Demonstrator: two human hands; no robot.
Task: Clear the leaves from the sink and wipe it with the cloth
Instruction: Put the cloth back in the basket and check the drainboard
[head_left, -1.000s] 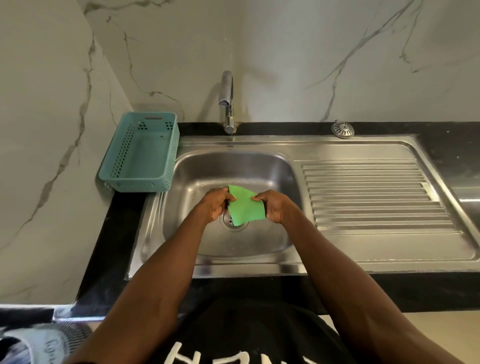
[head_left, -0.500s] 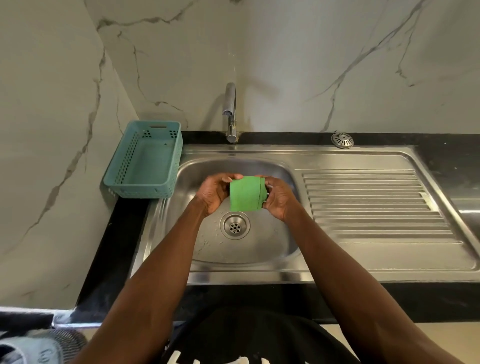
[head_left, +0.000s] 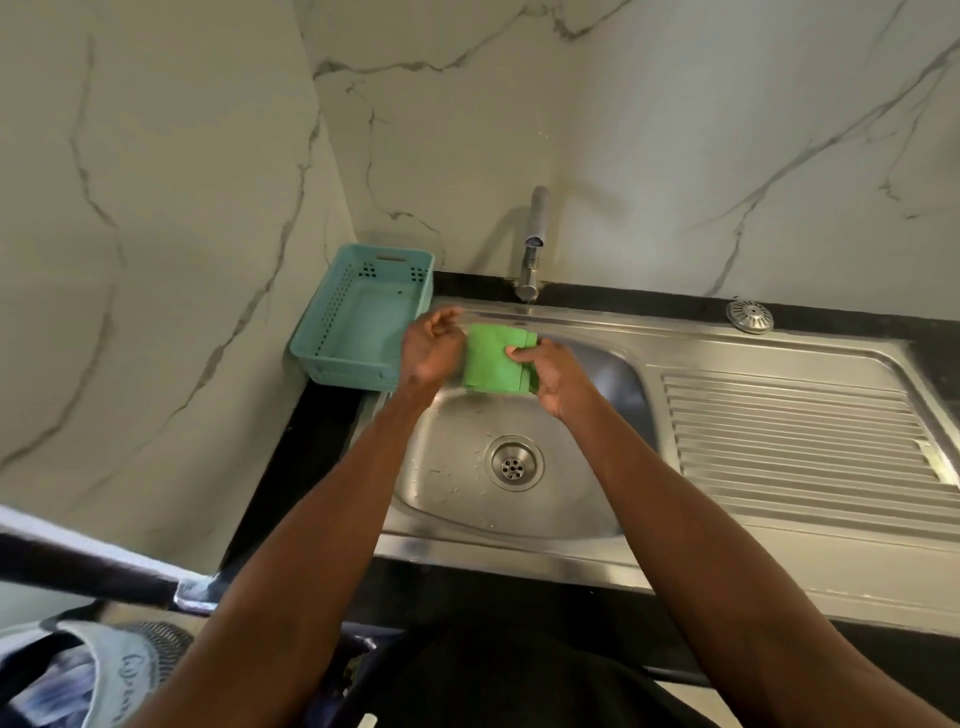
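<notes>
A folded green cloth (head_left: 491, 361) is held in the air over the back of the steel sink basin (head_left: 447, 483). My right hand (head_left: 558, 376) grips its right edge, thumb on top. My left hand (head_left: 431, 351) is at the cloth's left edge with curled fingers, and that edge is hidden behind the hand. The basin shows water drops and small specks around the drain (head_left: 514, 462). I see no leaves in it.
A teal plastic basket (head_left: 358, 317) stands empty on the counter left of the sink, close to my left hand. The tap (head_left: 535, 244) rises just behind the cloth. A ribbed draining board (head_left: 805, 441) lies to the right, with a metal strainer (head_left: 749, 316) behind it.
Both hands have lifted the cloth from low over the drain up toward the tap and folded it smaller. The drain is now uncovered.
</notes>
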